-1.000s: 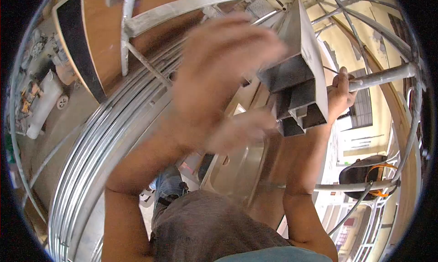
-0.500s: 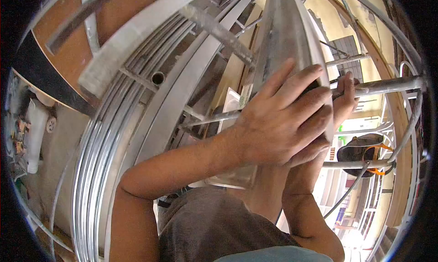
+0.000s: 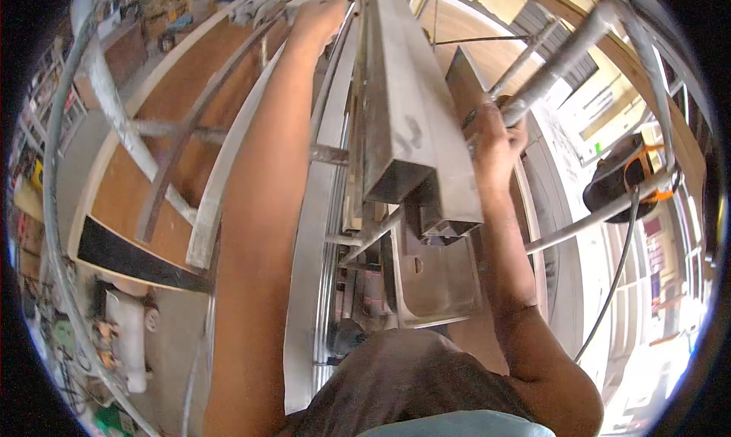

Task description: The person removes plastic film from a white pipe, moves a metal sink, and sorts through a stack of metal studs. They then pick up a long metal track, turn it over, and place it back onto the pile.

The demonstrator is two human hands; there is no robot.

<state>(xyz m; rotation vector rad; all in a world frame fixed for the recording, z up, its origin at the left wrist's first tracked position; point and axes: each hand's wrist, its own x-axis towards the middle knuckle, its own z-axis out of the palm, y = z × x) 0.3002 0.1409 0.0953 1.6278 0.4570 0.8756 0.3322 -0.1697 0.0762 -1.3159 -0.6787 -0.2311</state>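
I had the wide square metal tube [image 3: 403, 110] in the centre, between my two arms, with its open end turned toward me; a second square tube [image 3: 454, 182] lay against it on the right side. My left hand [image 3: 321, 22] was stretched far forward, at the left of the tubes, near the ends of the long bars; it was blurred, and I could not tell if it held anything. My right hand [image 3: 501, 140] was just beside the second tube, with the fingers bent at the end of a round pipe [image 3: 560, 60]; how firmly it gripped, I could not tell.

This pipe stood across the right side, thick and dull grey. My left forearm hid a part of the pale flat bar [image 3: 221, 178], which was long and rough-looking. Behind it was a curved brown board [image 3: 202, 75] with a black band [image 3: 133, 250]. Below the tubes I saw a stainless sink [image 3: 438, 292], smooth, with rounded corners. At the far right hung a black object with an orange strap [image 3: 615, 182]. The tubes were brushed grey, sharp-edged and darkly smudged near the opening.
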